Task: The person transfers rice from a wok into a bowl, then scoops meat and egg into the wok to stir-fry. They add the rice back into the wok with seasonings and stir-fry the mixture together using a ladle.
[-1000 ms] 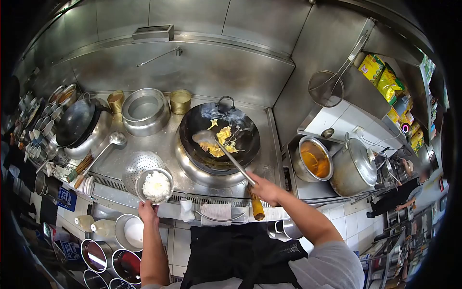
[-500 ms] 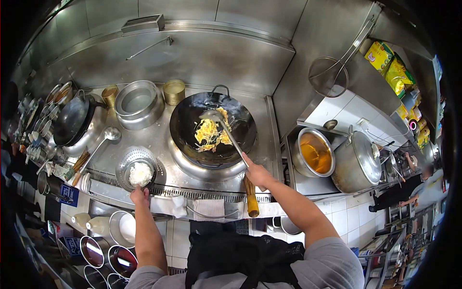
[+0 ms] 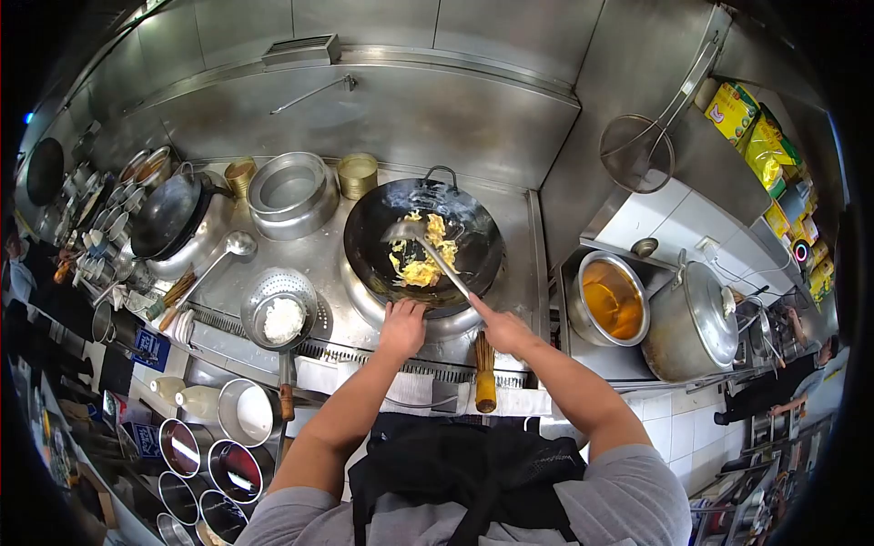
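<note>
A black wok (image 3: 364, 209) sits on a round metal burner ring, with cooked yellow egg pieces (image 3: 421, 270) in it. My right hand (image 3: 508, 332) is closed around the handle of a metal ladle (image 3: 442, 261), whose bowl rests among the egg. At the wok's near rim is my left hand (image 3: 402, 329), its fingers bent over the edge; the part it grips is mostly hidden. Left of the wok, a perforated strainer (image 3: 264, 289) with a wooden-ended handle holds a white mound (image 3: 284, 320), apparently rice. A yellow-handled bamboo brush (image 3: 485, 382) lies below my right hand.
Metal pots (image 3: 291, 196) and a tin (image 3: 357, 175) stand behind. To the right are a pot of amber liquid (image 3: 608, 296) and a large lidded pot (image 3: 689, 318). Another ladle (image 3: 238, 244) lies left. Several containers (image 3: 238, 469) stand below. A person (image 3: 783, 378) is far right.
My left hand has left the strainer's handle and moved right to the wok's near rim. The ladle has shifted within the wok, and the egg lies differently.
</note>
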A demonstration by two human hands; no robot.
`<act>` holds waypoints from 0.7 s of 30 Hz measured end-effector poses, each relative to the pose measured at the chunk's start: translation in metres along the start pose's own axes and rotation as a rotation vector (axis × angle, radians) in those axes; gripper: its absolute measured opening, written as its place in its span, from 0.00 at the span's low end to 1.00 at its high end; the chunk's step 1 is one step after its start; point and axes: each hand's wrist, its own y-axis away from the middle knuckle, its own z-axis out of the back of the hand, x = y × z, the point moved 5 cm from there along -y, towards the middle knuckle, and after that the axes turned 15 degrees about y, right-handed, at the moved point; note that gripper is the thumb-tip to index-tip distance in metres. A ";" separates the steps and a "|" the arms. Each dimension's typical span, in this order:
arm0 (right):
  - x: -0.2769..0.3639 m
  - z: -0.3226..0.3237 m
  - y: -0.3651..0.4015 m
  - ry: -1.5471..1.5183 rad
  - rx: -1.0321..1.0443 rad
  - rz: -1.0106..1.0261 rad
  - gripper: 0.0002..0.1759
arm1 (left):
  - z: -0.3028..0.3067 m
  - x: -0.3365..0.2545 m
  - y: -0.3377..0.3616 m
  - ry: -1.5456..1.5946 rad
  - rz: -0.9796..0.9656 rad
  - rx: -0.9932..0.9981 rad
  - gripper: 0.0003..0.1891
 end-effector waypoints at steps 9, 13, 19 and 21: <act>-0.073 -0.001 0.110 0.087 0.128 -0.003 0.51 | 0.014 -0.040 0.021 0.365 0.026 0.139 0.23; -0.062 -0.009 0.046 0.098 0.089 -0.100 0.50 | 0.090 -0.165 0.053 0.953 -0.140 0.541 0.16; -0.034 -0.039 0.021 0.028 -0.028 -0.032 0.49 | 0.126 -0.222 0.094 0.894 -0.374 0.714 0.18; -0.024 -0.011 0.059 -0.082 0.094 -0.028 0.50 | 0.133 -0.226 0.093 0.884 -0.390 0.647 0.17</act>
